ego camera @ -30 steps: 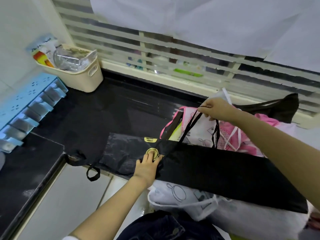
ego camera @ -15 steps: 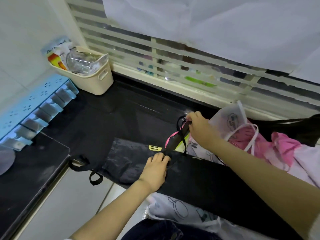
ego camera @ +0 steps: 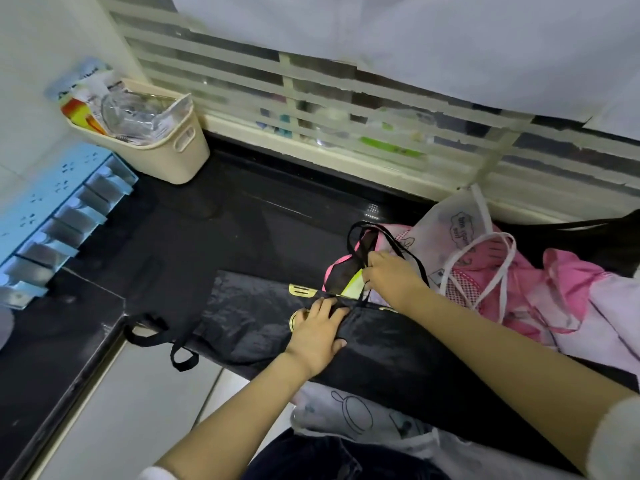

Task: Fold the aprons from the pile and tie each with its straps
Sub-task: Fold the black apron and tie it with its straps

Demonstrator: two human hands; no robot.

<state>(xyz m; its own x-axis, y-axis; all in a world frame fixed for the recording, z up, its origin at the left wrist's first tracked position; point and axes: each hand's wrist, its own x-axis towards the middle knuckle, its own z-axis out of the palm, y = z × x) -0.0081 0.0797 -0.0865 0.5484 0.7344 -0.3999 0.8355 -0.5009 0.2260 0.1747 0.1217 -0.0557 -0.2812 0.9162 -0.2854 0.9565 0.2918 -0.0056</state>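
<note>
The black apron (ego camera: pixel 398 344), folded into a long band, is lying along the front edge of the dark tabletop (ego camera: pixel 242 220), its right part reaching toward the pile (ego camera: pixel 540 292) of pink and white aprons. The left hand (ego camera: pixel 317 329) is pressing down on the band with its fingers laid fairly flat. The right hand (ego camera: pixel 391 275) is pinching the thin black strap (ego camera: pixel 360 237), whose loops are standing up just behind the band and resting against the near side of the pile.

The likeliest trouble is tangling. The strap is sitting close to the white ties (ego camera: pixel 498 271) of the pile, so a pull could be snagging one of them and dragging a pink apron along. The fold itself looks insecure: only the left hand is pinning it, so lifting that hand before the strap is wrapped round would probably be letting the layers spring open. The band also seems to be overhanging the tabletop's edge, and a sideways tug might be sliding it off toward the white apron (ego camera: pixel 349 414) hanging below. At the left, loose strap ends (ego camera: pixel 149 342) are trailing at the edge, where they could be missed or left out of the knot. Black fabric on a black surface is also making the edges hard to judge.
</note>
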